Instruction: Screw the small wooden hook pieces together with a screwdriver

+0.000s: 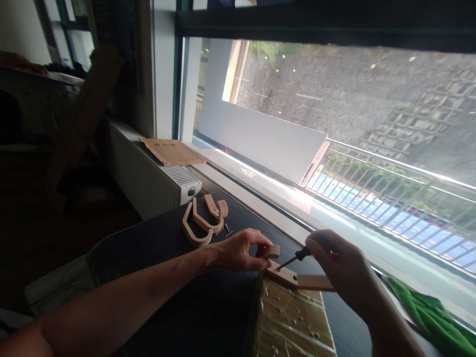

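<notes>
My right hand (336, 255) is closed around the dark handle of a screwdriver (293, 259). The screwdriver's tip meets a hole, or a screw sitting in it, in a bent wooden hook (310, 281); a second dark hole shows further along. With my left hand (249, 250) I pinch the curled end of that hook between thumb and fingers. The hook lies over the far edge of a tape-wrapped block (293, 317) with several small holes in its top. Several more wooden hooks (201, 220) and a few screws (228, 231) lie to the left on the dark table.
The dark table (159, 267) runs up to a window sill. A brown envelope (173, 151) lies on a white radiator (178, 181) behind it. A green cloth (427, 310) is at the right. A large window with a railing outside fills the back.
</notes>
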Demonstrator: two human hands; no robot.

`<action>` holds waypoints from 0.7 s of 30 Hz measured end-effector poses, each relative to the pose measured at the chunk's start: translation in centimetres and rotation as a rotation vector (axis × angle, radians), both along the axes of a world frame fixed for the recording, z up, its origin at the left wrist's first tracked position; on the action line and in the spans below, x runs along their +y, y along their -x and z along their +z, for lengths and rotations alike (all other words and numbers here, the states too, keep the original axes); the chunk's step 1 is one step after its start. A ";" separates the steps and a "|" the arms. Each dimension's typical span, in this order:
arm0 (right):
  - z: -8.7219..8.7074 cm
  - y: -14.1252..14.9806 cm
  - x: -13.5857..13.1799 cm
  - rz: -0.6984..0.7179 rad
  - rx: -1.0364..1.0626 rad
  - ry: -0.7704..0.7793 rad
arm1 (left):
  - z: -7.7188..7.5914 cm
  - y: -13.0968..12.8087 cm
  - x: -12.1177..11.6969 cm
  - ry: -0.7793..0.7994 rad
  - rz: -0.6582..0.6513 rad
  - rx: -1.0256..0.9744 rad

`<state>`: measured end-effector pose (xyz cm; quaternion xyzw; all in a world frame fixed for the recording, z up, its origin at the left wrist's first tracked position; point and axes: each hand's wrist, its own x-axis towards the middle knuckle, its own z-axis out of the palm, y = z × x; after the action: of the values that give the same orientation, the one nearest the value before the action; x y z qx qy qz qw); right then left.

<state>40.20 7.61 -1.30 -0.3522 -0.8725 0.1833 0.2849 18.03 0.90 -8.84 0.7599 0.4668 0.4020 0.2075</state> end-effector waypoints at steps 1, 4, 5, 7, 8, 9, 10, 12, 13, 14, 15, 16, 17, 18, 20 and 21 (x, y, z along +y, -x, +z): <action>-0.2 0.0 0.2 -0.015 0.009 0.007 | 0.0 0.0 0.0 -0.001 -0.001 0.001; -0.4 -0.1 0.6 -0.062 0.008 0.002 | 0.0 0.0 0.0 -0.008 -0.006 0.001; -0.4 -0.1 0.6 -0.068 0.002 -0.002 | 0.0 0.0 0.0 -0.011 -0.007 0.000; -0.2 -0.2 0.3 -0.068 -0.011 0.000 | 0.0 0.0 0.0 -0.016 -0.010 -0.003; 0.0 -0.2 0.1 -0.061 -0.017 0.005 | 0.0 0.0 0.0 -0.017 -0.012 -0.004; 0.1 -0.3 -0.1 -0.053 -0.020 0.010 | 0.0 0.0 0.0 -0.018 -0.013 -0.006; 0.2 -0.3 -0.3 -0.044 -0.024 0.014 | 0.0 0.0 0.0 -0.019 -0.014 -0.007; 0.3 -0.2 -0.5 -0.021 -0.030 0.014 | -0.1 0.0 0.0 -0.019 -0.014 -0.009; 0.3 -0.2 -0.4 -0.010 -0.032 0.013 | -0.1 0.0 -0.1 -0.018 -0.014 -0.009; 0.2 -0.2 -0.4 -0.005 -0.030 0.014 | -0.1 0.0 -0.1 -0.018 -0.013 -0.009; 0.1 -0.1 -0.2 -0.009 -0.023 0.017 | -0.1 0.1 -0.1 -0.018 -0.013 -0.009; 0.0 -0.1 -0.1 -0.020 -0.017 0.020 | -0.1 0.1 -0.1 -0.017 -0.012 -0.009; 0.0 -0.1 0.1 -0.038 -0.012 0.023 | -0.1 0.1 -0.1 -0.016 -0.011 -0.009; -0.1 -0.1 0.2 -0.059 -0.010 0.025 | -0.1 0.1 0.0 -0.015 -0.012 -0.009; -0.1 -0.1 0.3 -0.095 -0.014 0.024 | -0.1 0.1 0.0 -0.013 -0.014 -0.009; 0.0 -0.1 0.2 -0.104 -0.017 0.021 | -0.1 0.1 0.0 -0.012 -0.016 -0.009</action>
<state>40.32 7.84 -1.34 -0.4016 -0.8535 0.1744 0.2827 17.93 0.91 -8.99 0.7629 0.4574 0.4067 0.2082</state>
